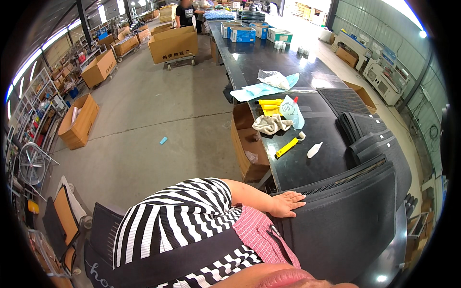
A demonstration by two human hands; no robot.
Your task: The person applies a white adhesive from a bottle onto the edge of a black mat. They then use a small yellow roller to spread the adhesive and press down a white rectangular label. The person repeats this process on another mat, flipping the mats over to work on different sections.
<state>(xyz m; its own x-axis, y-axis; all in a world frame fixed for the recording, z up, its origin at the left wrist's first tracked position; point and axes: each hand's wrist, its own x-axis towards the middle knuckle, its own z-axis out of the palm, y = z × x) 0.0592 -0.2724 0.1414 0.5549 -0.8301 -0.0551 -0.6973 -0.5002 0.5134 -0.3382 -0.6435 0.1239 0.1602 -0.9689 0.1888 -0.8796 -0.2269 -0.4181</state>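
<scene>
The large black mat [345,221] lies flat on the worktop [300,168]; the left hand [288,203] rests near the mat's upper-left corner, its grip spread and clamped on nothing (the right hand is out of view, so I cannot tell its grip). Laying out this 1 mat looks done; how much is left I cannot judge. Beyond the mat lie further dark mats [369,126], 1 yellow-handled tool [287,147] and 1 white bottle [314,150], all untouched.

head-cam fisheye, kinda tilted, looking down from just above the wearer's striped sleeve [165,216], facing along the tabletop [331,141], near end pretty close, far edge way off up top
</scene>
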